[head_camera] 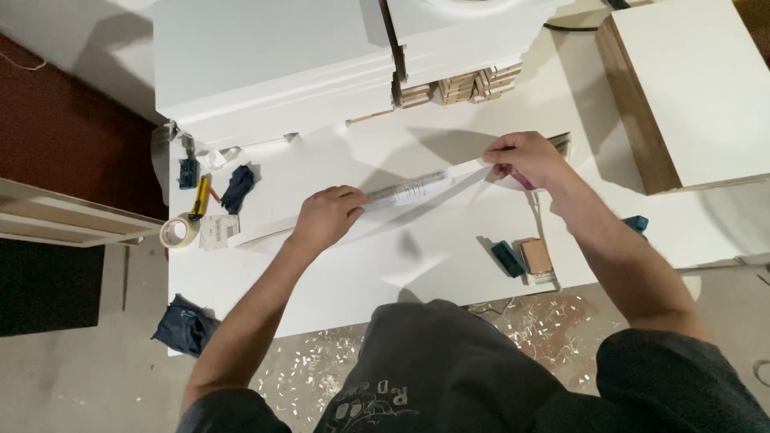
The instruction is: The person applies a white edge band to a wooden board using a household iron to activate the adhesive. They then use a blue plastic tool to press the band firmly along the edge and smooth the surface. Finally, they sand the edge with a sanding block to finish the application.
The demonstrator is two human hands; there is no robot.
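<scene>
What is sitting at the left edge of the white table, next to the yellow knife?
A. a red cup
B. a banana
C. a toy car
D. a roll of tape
D: a roll of tape lies flat at the left edge of the white table, just below the yellow knife.

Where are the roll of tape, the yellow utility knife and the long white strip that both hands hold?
roll of tape point(178, 232): head view, on the front of its ring.
yellow utility knife point(200, 195): head view, middle of its handle.
long white strip point(417, 190): head view, the stretch between the hands.
</scene>
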